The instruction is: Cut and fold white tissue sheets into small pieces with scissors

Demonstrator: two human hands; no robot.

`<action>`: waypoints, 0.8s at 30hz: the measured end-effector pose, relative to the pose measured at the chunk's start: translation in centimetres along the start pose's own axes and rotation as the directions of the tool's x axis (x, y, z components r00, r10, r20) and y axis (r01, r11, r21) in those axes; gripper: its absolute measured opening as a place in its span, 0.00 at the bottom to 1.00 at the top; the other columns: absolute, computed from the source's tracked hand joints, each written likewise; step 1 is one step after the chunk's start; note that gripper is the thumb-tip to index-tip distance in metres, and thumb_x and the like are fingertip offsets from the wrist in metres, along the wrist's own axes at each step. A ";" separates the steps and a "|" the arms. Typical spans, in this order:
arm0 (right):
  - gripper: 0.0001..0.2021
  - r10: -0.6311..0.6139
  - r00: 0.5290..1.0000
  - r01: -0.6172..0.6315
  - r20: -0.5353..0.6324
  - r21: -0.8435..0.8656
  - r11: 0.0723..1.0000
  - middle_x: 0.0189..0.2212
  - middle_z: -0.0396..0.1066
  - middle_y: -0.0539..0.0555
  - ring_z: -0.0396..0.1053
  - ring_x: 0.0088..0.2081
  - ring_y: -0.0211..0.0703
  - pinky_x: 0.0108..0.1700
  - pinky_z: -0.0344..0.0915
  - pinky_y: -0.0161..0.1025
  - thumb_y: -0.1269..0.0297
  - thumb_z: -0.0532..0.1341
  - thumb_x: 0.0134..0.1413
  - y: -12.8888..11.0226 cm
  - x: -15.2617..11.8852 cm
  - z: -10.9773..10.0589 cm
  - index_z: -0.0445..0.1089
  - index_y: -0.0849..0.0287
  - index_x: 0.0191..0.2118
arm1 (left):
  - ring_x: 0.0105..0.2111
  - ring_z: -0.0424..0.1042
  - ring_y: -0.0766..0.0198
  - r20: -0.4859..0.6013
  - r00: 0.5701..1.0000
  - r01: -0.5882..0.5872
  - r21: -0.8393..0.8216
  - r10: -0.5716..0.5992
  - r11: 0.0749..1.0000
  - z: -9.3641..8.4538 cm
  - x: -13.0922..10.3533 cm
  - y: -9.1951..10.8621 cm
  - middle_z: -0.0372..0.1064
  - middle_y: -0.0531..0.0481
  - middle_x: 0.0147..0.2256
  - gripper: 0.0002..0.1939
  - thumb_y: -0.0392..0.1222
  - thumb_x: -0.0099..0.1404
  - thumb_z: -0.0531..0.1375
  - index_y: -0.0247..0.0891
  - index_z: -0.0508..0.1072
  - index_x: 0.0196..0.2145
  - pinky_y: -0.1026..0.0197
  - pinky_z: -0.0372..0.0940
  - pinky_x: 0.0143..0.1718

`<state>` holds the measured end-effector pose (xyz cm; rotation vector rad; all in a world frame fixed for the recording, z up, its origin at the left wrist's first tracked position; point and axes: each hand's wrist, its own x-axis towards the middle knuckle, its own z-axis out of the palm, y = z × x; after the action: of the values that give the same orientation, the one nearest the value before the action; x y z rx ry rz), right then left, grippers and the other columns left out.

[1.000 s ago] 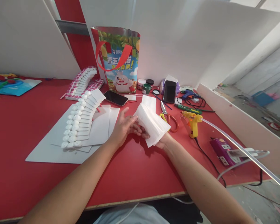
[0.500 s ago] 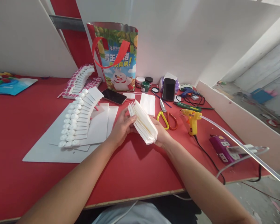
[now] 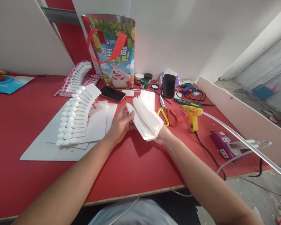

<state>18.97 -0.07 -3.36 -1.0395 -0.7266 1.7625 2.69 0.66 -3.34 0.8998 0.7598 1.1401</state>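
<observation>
Between my two hands, above the red table, is a thick stack of folded white paper napkins [image 3: 148,118]. My left hand [image 3: 123,122] grips the left edge, its thumb pressed on the top layer. Supporting the stack from the right and below is my right hand [image 3: 163,133]; its fingers are mostly hidden under the paper. The layers are parted near the left thumb. Behind the stack another flat white napkin [image 3: 148,97] lies on the table. Scissors [image 3: 165,112] with yellow and orange handles rest just right of the stack.
A curved white foam piece with rolled white buds [image 3: 71,120] sits on white boards [image 3: 42,147] at left. A yellow glue gun [image 3: 193,117], a purple pack [image 3: 221,143] and cables are at right. Behind stand a printed bag [image 3: 117,53], paint jars [image 3: 144,82] and a phone [image 3: 112,93].
The napkin stack has fanned apart: a section stays under my left thumb while the rest has tilted to the right with my right hand. The view has shifted slightly.
</observation>
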 end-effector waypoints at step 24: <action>0.18 -0.297 0.954 0.157 -0.041 -0.776 0.611 0.23 0.61 0.44 0.62 0.25 0.41 0.27 0.56 0.38 0.60 0.57 0.61 0.1 0.1 -1.3 0.62 0.53 0.56 | 0.42 0.78 0.52 -0.143 0.982 0.128 0.044 -0.121 0.991 0.4 0.0 -0.5 0.77 0.43 0.42 0.26 0.51 0.57 0.72 0.37 0.70 0.48 0.53 0.72 0.43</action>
<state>20.07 0.07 -4.08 -1.5444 -1.5077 1.0914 3.30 0.52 -3.60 0.8100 0.9521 1.0843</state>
